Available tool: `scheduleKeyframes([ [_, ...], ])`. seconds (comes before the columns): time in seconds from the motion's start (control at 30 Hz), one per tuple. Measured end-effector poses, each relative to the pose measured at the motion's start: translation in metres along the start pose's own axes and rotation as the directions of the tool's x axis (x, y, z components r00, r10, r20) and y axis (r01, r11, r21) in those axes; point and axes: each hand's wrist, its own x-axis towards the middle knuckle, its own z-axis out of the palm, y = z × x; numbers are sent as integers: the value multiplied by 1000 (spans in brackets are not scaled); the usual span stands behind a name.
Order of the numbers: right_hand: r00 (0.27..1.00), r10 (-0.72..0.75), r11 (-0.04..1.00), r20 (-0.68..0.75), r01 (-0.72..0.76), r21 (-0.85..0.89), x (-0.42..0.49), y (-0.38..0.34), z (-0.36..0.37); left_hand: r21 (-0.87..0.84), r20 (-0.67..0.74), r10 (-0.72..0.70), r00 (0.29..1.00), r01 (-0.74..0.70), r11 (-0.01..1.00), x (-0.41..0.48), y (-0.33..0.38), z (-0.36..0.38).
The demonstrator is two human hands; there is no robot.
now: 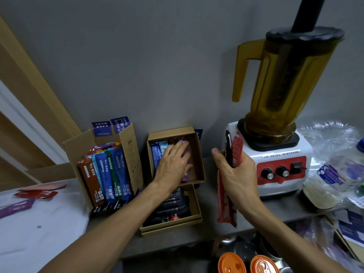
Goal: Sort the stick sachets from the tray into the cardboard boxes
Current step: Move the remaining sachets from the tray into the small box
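My left hand [174, 164] reaches into the upper small cardboard box [199, 154], its straight fingers lying on a purple sachet [186, 174] beside blue ones [156, 154]. My right hand [235, 170] grips a bundle of red and black stick sachets [228, 194], held upright to the right of that box. A lower cardboard box [197, 205] holds black sachets [173, 207]. A taller open box [130, 154] on the left is packed with upright coloured sachets [106, 174]. The white tray [39, 223] at the left carries red sachets [37, 193] and a purple one [15, 208].
A blender [279, 164] with an amber jug [283, 79] stands just right of my right hand. Plastic bags [332, 170] lie at the far right. Orange-lidded cans [248, 264] sit below the counter edge. A grey wall rises behind the boxes.
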Motion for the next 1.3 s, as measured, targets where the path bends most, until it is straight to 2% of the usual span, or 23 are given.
scheduleKeyframes([
  [0.1, 1000, 14, 1000, 1, -14, 1, 2, -1, 1, 18, -3, -9, 1000, 9, 1000, -3, -12, -2],
  [0.23, 1000, 24, 999, 3, -24, 35, 4, -1, 0, -40, -96, 31, 995, -35, 999, -13, -24, -4],
  [0.43, 997, 77, 996, -6, -77, 47, 8, 7, 2, 16, 108, 55, 993, -57, 998, -21, -37, -5],
  [0.7, 996, 86, 995, -5, -85, 53, 9, 3, 9, -59, 60, -5, 998, 9, 998, -14, -25, -2],
  [0.87, 989, 144, 987, -21, -142, 80, 11, 0, 9, 39, 79, 9, 997, -12, 999, -14, -26, -9],
  [0.93, 986, 166, 981, -19, -163, 104, 12, -2, 9, -76, 1, -7, 1000, 7, 997, -17, -20, -19],
  [0.97, 986, 167, 981, -30, -163, 107, 14, -3, 8, -209, -77, -59, 995, 42, 977, -21, -14, -27],
  [1.0, 985, 165, 982, -46, -160, 106, 15, -4, 7, -381, -129, -147, 981, 88, 920, -29, -5, -40],
  [1.03, 984, 165, 982, -60, -158, 107, 16, -5, 7, -561, -105, -224, 969, 128, 818, -40, 7, -55],
  [1.1, 982, 168, 981, -85, -158, 110, 17, -5, 8, -761, 103, -198, 975, 206, 616, -60, 31, -82],
  [1.17, 980, 177, 979, -91, -165, 119, 17, -5, 10, -844, 252, -142, 957, 290, 451, -76, 46, -91],
  [1.3, 979, 186, 969, -80, -170, 178, 15, -5, 16, -900, 346, -274, 897, 399, 172, -84, 39, -89],
])
